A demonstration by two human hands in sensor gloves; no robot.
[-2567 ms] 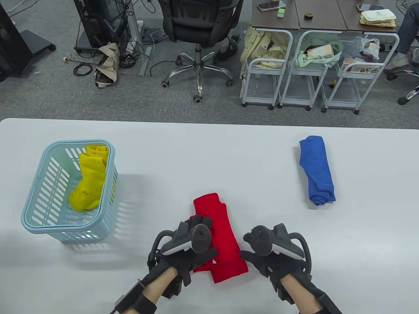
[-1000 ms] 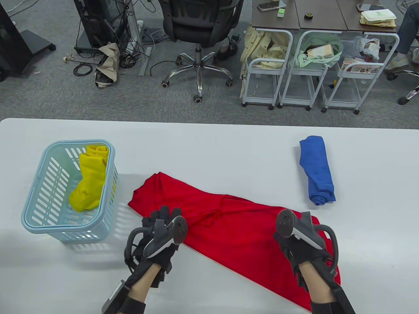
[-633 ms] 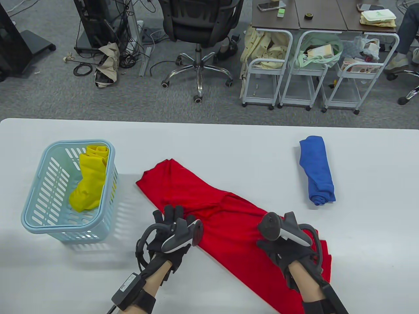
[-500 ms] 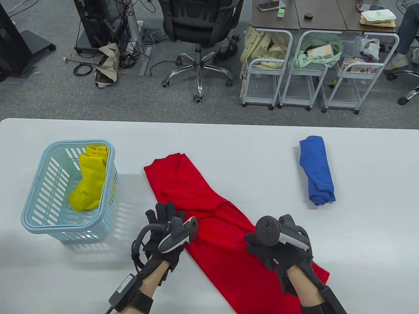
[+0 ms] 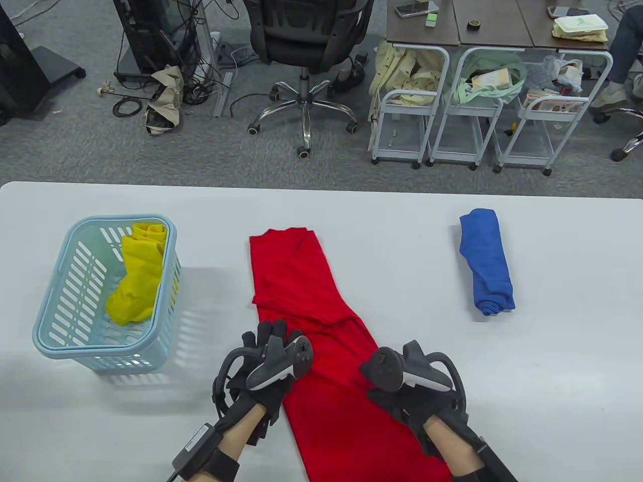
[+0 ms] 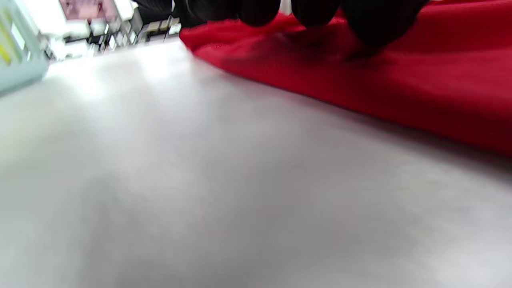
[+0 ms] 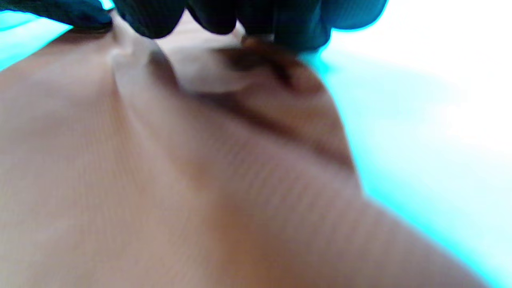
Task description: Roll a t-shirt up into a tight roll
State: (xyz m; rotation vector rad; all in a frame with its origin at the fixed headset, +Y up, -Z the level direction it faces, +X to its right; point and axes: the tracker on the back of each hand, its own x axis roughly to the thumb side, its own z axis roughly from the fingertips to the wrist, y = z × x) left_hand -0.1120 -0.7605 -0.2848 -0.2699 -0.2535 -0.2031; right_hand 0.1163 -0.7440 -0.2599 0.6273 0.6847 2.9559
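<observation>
The red t-shirt [image 5: 321, 321] lies folded into one long narrow strip on the white table [image 5: 552, 351], running from the middle of the table to the near edge. My left hand [image 5: 269, 335] rests on the strip's left edge with its fingers stretched out; in the left wrist view its fingertips [image 6: 316, 10] press on the red cloth [image 6: 400, 80]. My right hand [image 5: 382, 396] sits on the strip's right edge. In the colour-shifted right wrist view its curled fingertips [image 7: 216, 16] pinch a pucker of the cloth [image 7: 160, 180].
A light blue basket [image 5: 50, 321] holding a yellow garment [image 5: 138, 276] stands at the left. A rolled blue garment [image 5: 487, 261] lies at the right. Beyond the table's far edge are an office chair [image 5: 306, 45] and white carts [image 5: 452, 100].
The red shirt went from a short folded bundle to a long strip lying slantwise. It has since swung round to point away from me, and both hands have drawn closer together.
</observation>
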